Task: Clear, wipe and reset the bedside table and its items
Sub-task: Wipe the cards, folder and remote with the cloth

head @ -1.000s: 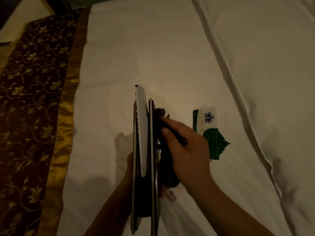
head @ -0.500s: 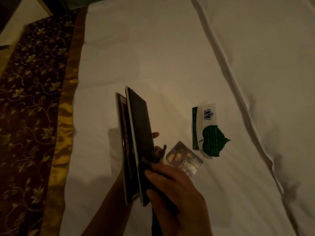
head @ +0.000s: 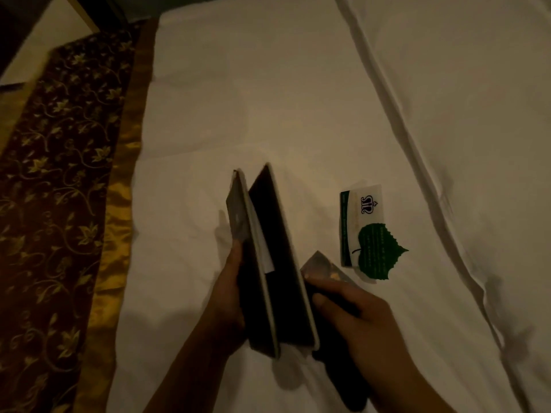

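Observation:
Over the white bed sheet [head: 268,99] my left hand [head: 229,296] grips two dark flat folders [head: 277,263] standing on edge, spread apart at the top, with a white sheet showing between them. My right hand [head: 354,320] holds a dark cloth [head: 337,362] against the right folder's outer face near its lower end. A small photo card [head: 320,266] lies on the sheet just beyond my right hand. A white card with a green leaf cut-out [head: 369,236] lies to its right.
A dark red bed runner with a gold pattern and gold border [head: 59,219] crosses the bed on the left. A duvet fold [head: 417,150] runs diagonally on the right. Floor and a furniture edge [head: 59,28] show at top left.
The folders have tilted and fanned apart at the top. My right hand with the cloth slid down from the upper part of the folder to its lower end, uncovering the photo card.

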